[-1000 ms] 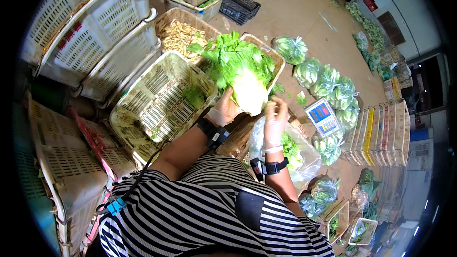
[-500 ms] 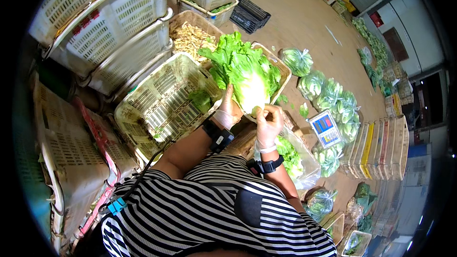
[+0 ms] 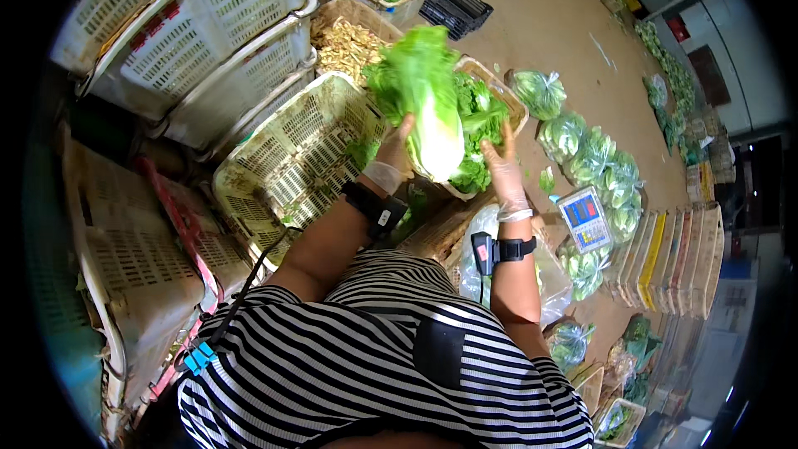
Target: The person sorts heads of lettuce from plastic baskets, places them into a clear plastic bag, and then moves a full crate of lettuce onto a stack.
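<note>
My left hand (image 3: 394,154), in a clear glove, grips a pale-stemmed lettuce (image 3: 432,129) whose green top is smeared by motion. The lettuce is held over a crate of loose greens (image 3: 517,101). My right hand (image 3: 504,173), also gloved, is open beside it, fingers stretched up at the leaves on the right. To the left stands a pale crate (image 3: 258,162) with a few leaves inside. Below my right hand lies a clear bag (image 3: 555,289), partly hidden by my forearm.
Stacked white crates (image 3: 233,8) line my left. A crate of knobbly tan produce (image 3: 341,41) and a black crate (image 3: 455,4) are ahead. Bagged greens (image 3: 594,154), a scale (image 3: 584,218) and nested crates (image 3: 665,262) stand on the right, on the brown floor (image 3: 598,75).
Both hands have moved forward, the lettuce raised a little in my left. My right hand has left the lettuce's base, moving right and spreading its fingers. More loose greens show behind the lettuce.
</note>
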Tool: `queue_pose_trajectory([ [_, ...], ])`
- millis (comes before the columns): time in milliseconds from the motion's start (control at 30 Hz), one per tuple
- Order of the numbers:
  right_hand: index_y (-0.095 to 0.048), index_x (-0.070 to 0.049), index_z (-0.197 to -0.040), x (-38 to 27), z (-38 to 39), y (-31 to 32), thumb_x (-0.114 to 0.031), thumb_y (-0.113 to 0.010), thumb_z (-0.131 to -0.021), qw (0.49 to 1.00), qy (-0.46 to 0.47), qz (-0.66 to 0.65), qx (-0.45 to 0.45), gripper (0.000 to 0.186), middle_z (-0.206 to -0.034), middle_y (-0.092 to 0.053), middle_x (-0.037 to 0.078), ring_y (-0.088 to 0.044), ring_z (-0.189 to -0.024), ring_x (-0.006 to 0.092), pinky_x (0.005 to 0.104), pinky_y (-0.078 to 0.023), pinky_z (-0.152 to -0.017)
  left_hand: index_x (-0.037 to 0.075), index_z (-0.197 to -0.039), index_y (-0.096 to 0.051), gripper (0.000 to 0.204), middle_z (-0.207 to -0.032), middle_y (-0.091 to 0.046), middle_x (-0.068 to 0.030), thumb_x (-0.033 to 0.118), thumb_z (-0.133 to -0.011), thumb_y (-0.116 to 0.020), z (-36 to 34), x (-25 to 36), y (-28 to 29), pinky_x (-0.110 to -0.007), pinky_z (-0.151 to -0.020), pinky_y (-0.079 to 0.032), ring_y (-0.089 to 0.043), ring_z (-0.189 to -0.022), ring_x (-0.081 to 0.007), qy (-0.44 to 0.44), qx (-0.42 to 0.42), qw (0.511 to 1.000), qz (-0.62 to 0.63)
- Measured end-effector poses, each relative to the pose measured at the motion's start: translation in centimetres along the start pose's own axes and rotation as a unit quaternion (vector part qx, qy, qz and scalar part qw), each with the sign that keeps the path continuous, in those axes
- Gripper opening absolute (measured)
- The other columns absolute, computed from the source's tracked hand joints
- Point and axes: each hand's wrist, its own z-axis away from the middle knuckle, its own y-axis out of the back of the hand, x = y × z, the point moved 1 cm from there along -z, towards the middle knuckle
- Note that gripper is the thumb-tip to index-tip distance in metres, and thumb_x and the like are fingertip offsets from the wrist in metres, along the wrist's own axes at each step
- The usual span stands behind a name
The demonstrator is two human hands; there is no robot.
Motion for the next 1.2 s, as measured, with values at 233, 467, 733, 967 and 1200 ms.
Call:
queue_pose_trajectory([
  [233, -0.035, -0.007, -0.132, 2.8, 4.5, 0.0, -0.052, -0.058, -0.08, 0.787, -0.075, -0.612, -0.038, 0.072, -0.13, -0.045, 0.011, -0.043, -0.119, 0.0253, 0.0417, -0.033, -0.102, -0.001, -0.141, -0.004, 0.099, -0.134, -0.036, -0.0233, 0.014, -0.071, -0.073, 0.6, -0.2, -4.1, -0.032, -0.096, -0.04, -0.049, -0.111, -0.0282, 0.115, -0.129, 0.968, -0.182],
  [467, -0.036, -0.012, -0.133, 5.5, 8.5, 4.3, -0.062, -0.049, -0.08, 0.77, 0.001, -0.638, -0.016, 0.075, -0.133, -0.043, 0.006, -0.04, -0.122, 0.0238, 0.0427, -0.03, -0.103, 0.013, -0.142, -0.014, 0.097, -0.123, -0.047, -0.0111, 0.007, -0.068, -0.076, 5.5, -6.3, -8.0, -0.031, -0.081, -0.051, -0.051, -0.106, -0.0174, 0.281, -0.133, 0.95, -0.002],
  [733, -0.063, -0.005, -0.099, 5.8, 16.0, 10.9, -0.037, -0.059, -0.085, 0.976, -0.208, -0.036, -0.042, 0.035, -0.095, -0.063, 0.006, -0.057, -0.081, 0.0165, 0.0299, -0.045, -0.076, -0.001, -0.131, -0.036, 0.071, -0.118, -0.052, -0.0094, 0.003, -0.07, -0.073, 4.9, -7.5, -8.5, -0.026, -0.094, -0.038, -0.05, -0.104, -0.0153, 0.112, -0.202, 0.946, -0.226],
  [967, -0.063, -0.011, -0.105, -3.1, 15.2, 10.8, -0.018, -0.068, -0.074, 0.922, 0.257, 0.29, 0.024, 0.032, -0.098, -0.059, 0.008, -0.056, -0.091, 0.0253, 0.0363, -0.046, -0.077, 0.003, -0.141, -0.016, 0.092, -0.128, -0.044, -0.0118, 0.007, -0.071, -0.075, 4.8, -5.8, -11.6, -0.027, -0.091, -0.042, -0.046, -0.11, -0.0153, 0.256, -0.446, 0.841, -0.171],
  [1200, -0.064, -0.005, -0.095, -3.5, 14.3, 10.8, -0.011, -0.065, -0.077, 0.965, 0.182, 0.142, 0.127, 0.019, -0.084, -0.061, 0.011, -0.059, -0.077, 0.0267, 0.0333, -0.047, -0.069, 0.006, -0.138, -0.025, 0.08, -0.125, -0.043, -0.0025, 0.01, -0.074, -0.073, 7.1, -7.1, -11.3, -0.028, -0.094, -0.038, -0.043, -0.111, -0.0143, 0.255, -0.315, 0.914, -0.03],
])
